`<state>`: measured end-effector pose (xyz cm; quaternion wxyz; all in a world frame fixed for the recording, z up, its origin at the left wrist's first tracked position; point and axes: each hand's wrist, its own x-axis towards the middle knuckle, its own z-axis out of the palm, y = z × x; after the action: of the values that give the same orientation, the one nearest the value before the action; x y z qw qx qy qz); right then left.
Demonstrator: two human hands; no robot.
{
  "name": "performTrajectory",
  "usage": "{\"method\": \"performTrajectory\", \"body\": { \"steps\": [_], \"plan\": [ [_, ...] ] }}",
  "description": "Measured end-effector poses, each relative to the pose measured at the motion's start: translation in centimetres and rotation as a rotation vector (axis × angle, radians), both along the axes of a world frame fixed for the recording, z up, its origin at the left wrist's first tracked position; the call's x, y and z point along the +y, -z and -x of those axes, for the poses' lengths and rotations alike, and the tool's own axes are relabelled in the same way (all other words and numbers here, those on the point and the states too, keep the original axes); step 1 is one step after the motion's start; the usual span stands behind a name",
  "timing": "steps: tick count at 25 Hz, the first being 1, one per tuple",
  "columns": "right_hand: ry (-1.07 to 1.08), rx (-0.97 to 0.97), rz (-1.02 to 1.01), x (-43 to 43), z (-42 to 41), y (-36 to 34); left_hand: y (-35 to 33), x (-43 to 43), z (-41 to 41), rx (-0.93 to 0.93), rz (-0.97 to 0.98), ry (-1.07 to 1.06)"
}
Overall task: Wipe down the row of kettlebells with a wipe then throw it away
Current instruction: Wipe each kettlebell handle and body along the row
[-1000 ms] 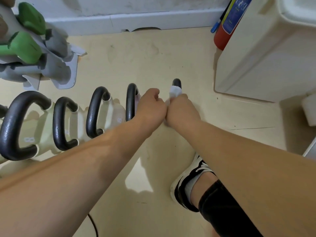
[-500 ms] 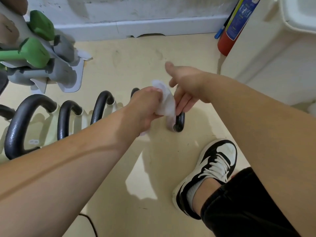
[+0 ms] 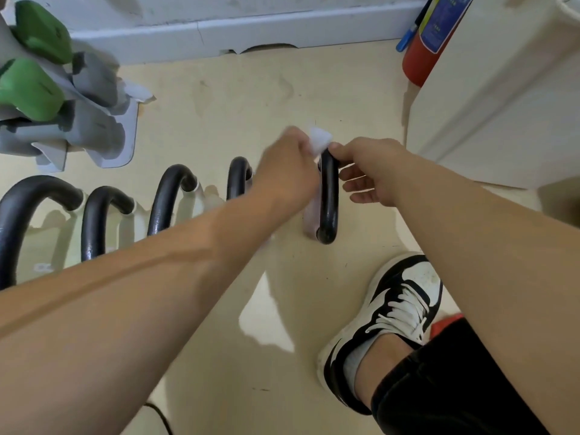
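A row of pale kettlebells with black handles stands on the floor, running from the far left [image 3: 18, 215] to the rightmost kettlebell [image 3: 328, 199]. My left hand [image 3: 287, 171] grips a white wipe [image 3: 320, 139] against the top of the rightmost handle. My right hand [image 3: 367, 167] pinches the top of that same handle with thumb and forefinger, its other fingers loose and spread to the handle's right. My left forearm hides most of the kettlebell bodies.
A grey rack with green and grey dumbbells [image 3: 47, 89] stands at the upper left. A red fire extinguisher [image 3: 423, 54] leans by a white cabinet [image 3: 502, 105] at the right. My right foot in a black and white shoe [image 3: 392, 312] is on the floor below the kettlebell.
The wipe passed from my right hand to my left. My left hand moved up to the top of the rightmost handle, and my right hand came down to pinch that handle.
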<state>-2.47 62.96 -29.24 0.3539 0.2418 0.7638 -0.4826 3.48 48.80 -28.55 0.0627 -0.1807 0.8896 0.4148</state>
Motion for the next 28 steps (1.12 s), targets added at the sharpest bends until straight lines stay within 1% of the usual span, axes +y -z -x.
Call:
{"method": "performTrajectory", "body": {
  "steps": [1, 3, 4, 7, 9, 11, 13, 15, 17, 18, 19, 21, 23, 24, 26, 27, 28],
  "plan": [
    [0.004, -0.021, -0.005, 0.0, 0.4, -0.1, 0.4, 1.0, -0.4, -0.025, -0.030, 0.028],
    [-0.003, -0.057, -0.006, 0.1, 0.8, -0.2, 1.1, 2.8, -0.9, -0.038, -0.086, -0.005],
    [-0.004, -0.079, 0.005, 0.1, 0.8, -0.2, 1.4, 3.6, -1.3, -0.004, -0.061, -0.001],
    [0.021, -0.119, 0.047, -0.2, 0.6, -0.2, 2.9, 6.1, -3.7, 0.147, 0.002, 0.102],
    [0.044, -0.110, 0.041, -0.3, 0.7, -0.4, 3.8, 6.3, -4.5, 0.169, 0.038, 0.194],
    [0.031, -0.073, 0.036, 0.0, 0.4, -0.1, 3.9, 5.2, -2.2, 0.090, 0.134, 0.306],
    [0.034, -0.097, 0.048, -0.2, -0.7, 0.5, 2.4, 4.0, 1.5, -0.043, 0.261, 0.413],
    [0.132, -0.150, 0.128, -0.2, -2.1, 1.6, 0.9, 3.2, 4.3, -0.175, 0.307, 0.492],
    [0.214, -0.146, 0.161, 0.3, -2.7, 2.4, 1.0, 3.2, 5.1, -0.237, 0.303, 0.528],
    [0.238, -0.136, 0.168, 0.6, -2.8, 2.6, 1.2, 3.4, 4.5, -0.213, 0.329, 0.528],
    [0.258, -0.127, 0.195, 0.7, -2.7, 2.7, 1.7, 3.7, 3.4, -0.151, 0.360, 0.515],
    [0.290, -0.110, 0.253, 0.9, -2.6, 2.7, 2.9, 4.1, 0.3, 0.019, 0.345, 0.452],
    [0.268, -0.098, 0.257, 1.2, -2.7, 2.8, 4.0, 4.1, -2.6, 0.166, 0.336, 0.486],
    [0.253, -0.098, 0.265, 1.4, -2.8, 2.9, 4.2, 4.1, -3.8, 0.209, 0.357, 0.520],
    [0.247, -0.104, 0.286, 1.6, -2.9, 3.0, 4.1, 4.0, -3.7, 0.202, 0.431, 0.583],
    [0.251, -0.100, 0.291, 1.7, -2.9, 3.1, 3.7, 4.1, -2.6, 0.145, 0.457, 0.603],
    [0.256, -0.095, 0.291, 1.7, -2.9, 3.1, 3.0, 4.1, -1.0, 0.067, 0.456, 0.577]
  ]
}}
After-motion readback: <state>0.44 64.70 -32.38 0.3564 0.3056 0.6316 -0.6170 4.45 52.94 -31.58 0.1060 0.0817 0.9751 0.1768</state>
